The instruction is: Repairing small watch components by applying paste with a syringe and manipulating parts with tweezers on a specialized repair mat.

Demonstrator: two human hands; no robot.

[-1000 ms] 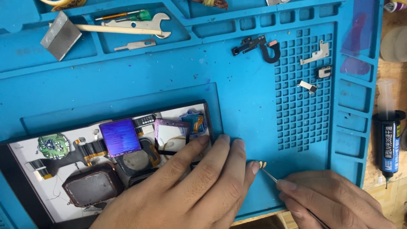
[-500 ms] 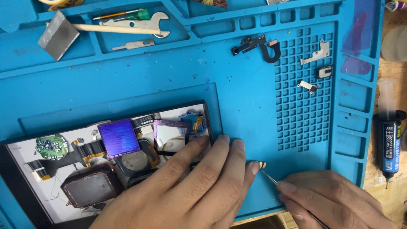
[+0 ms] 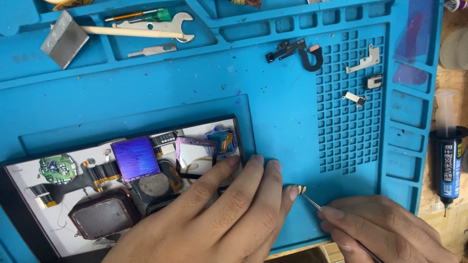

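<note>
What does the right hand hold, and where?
The right hand holds thin tweezers by their rear part; their tips pinch a tiny gold part.

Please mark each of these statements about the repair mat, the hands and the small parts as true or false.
1. The right hand holds thin tweezers. True.
2. The tweezers grip a large wrench. False: the tip holds a tiny gold part; the wrench lies in a top tray.
3. The left hand rests on the black-framed tray. True.
4. The syringe lies on the blue mat. False: it lies beside it, on the wood at right.
</note>
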